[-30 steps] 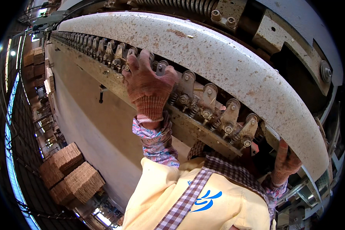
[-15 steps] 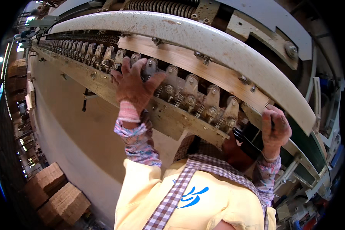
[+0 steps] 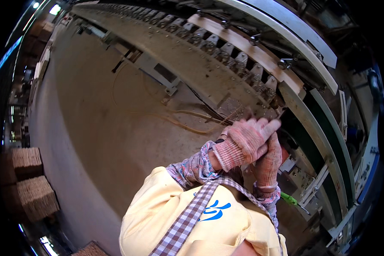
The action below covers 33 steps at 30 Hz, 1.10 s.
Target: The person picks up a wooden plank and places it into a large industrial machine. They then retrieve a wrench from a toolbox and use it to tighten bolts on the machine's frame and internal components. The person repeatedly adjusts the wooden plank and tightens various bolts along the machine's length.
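The long machine frame [image 3: 187, 59] runs its long axis from the upper left, far off, down toward the lower right, where it ends close to the person. A row of small roller brackets [image 3: 239, 64] follows that same line along the frame's edge, under a pale wooden rail [image 3: 243, 42] that carries 2 round knobs. A white curved guard [image 3: 294, 30] and a dark green belt strip [image 3: 328, 141] bend alongside toward the right rim.

Both gloved hands meet at the near end of the frame, just under the last brackets. The left hand [image 3: 243, 143], in a pink knitted glove, lies over the right hand [image 3: 269, 164], fingers stretched toward the upper right and only loosely curled; whether it grips anything cannot be told. The right hand is mostly covered by the left, and its closure cannot be told either. Patterned sleeves [image 3: 192, 168] come out of a pale yellow apron [image 3: 183, 222] with a checked strap [image 3: 187, 222].

A green-handled tool [image 3: 292, 200] sits just right of the right wrist, beside grey metal fittings [image 3: 303, 179].

Thin pale cords [image 3: 179, 119] trail over the bare concrete floor [image 3: 85, 128] below the frame. At the left rim stand 2 stacked brown bundles [image 3: 30, 183], well apart from the hands. Bright lamps [image 3: 54, 8] glow at the upper left of the hall.
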Each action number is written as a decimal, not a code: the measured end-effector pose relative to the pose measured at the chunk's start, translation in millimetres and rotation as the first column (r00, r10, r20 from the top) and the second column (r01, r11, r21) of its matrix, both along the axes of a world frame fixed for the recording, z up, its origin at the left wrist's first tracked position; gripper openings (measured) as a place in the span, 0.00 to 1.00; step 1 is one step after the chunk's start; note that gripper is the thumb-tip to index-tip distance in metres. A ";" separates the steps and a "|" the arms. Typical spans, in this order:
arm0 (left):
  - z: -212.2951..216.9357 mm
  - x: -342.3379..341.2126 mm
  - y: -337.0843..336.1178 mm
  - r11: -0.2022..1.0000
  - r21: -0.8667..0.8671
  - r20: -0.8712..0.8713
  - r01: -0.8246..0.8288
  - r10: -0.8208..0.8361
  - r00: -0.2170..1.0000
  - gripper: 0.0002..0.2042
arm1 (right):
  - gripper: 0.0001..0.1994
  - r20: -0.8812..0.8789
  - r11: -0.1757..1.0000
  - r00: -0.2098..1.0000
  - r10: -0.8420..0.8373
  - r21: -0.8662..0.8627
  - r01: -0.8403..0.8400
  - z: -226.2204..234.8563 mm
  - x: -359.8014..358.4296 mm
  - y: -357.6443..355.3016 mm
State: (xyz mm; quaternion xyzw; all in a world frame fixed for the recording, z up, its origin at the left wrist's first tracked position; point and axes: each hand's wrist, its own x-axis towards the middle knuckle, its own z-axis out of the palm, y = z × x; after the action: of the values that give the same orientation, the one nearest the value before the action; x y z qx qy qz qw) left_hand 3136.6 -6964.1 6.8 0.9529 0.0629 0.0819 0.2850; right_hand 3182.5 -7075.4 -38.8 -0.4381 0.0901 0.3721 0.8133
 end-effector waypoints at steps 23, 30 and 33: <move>-14.8 -157.2 1.2 0.488 -0.763 0.208 0.425 -0.437 0.875 0.30 | 0.29 0.934 0.944 0.342 0.104 -0.201 0.261 33.7 -110.6 -35.8; 21.0 -300.1 115.9 0.210 -0.956 0.141 0.205 -0.281 0.949 0.31 | 0.20 0.913 0.888 0.185 0.364 -0.400 0.227 73.8 -129.8 -40.2; 43.4 -268.5 95.4 0.385 -0.844 0.384 0.372 -0.050 0.922 0.33 | 0.24 0.923 0.927 -0.087 0.376 -0.374 0.042 86.1 -172.7 28.4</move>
State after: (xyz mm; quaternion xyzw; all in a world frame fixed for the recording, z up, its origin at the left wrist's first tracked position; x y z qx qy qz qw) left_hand 2868.0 -6868.7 50.2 0.6223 -0.0699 0.1386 0.7672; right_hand 3009.8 -7047.0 47.3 -0.6880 -0.5330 0.0173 0.4922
